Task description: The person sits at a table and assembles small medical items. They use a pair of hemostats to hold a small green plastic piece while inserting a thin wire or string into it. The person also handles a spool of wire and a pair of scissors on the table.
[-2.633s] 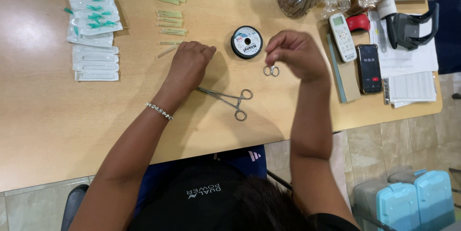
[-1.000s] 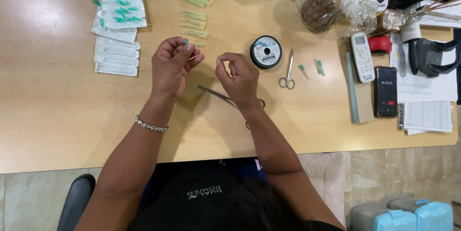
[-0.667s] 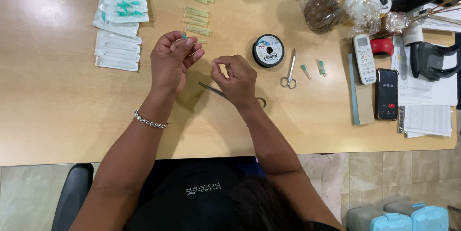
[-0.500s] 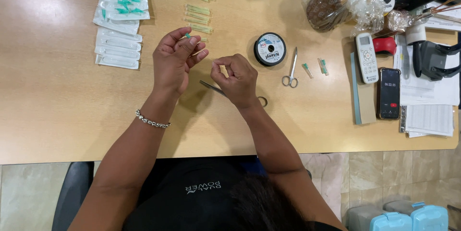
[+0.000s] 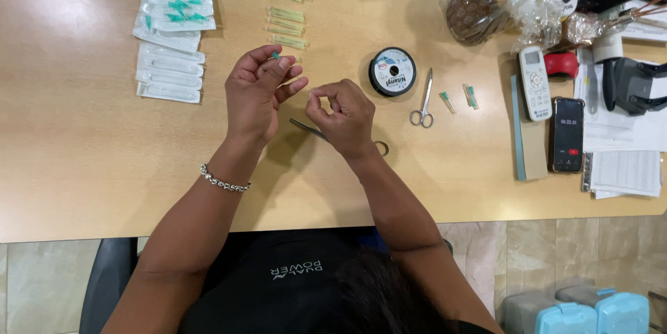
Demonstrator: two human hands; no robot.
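Observation:
My left hand (image 5: 258,91) pinches a small green-hubbed needle (image 5: 276,55) between thumb and fingertips above the wooden table (image 5: 83,153). My right hand (image 5: 342,115) is closed beside it, thumb and forefinger pinched together on something too thin to make out. Metal forceps (image 5: 306,128) lie on the table under my right hand, mostly hidden. A black spool of thread (image 5: 392,71) and small scissors (image 5: 423,101) lie just right of my hands.
Sealed needle packets (image 5: 170,35) and a row of pale green capped needles (image 5: 286,18) sit at the back left. Loose caps (image 5: 458,98), a remote (image 5: 535,82), a phone (image 5: 568,134), papers and bagged items crowd the right. Blue cases (image 5: 597,313) stand on the floor.
My right hand left the scissors by the spool and came to the middle beside my left. My left hand picked up a green needle and holds it raised.

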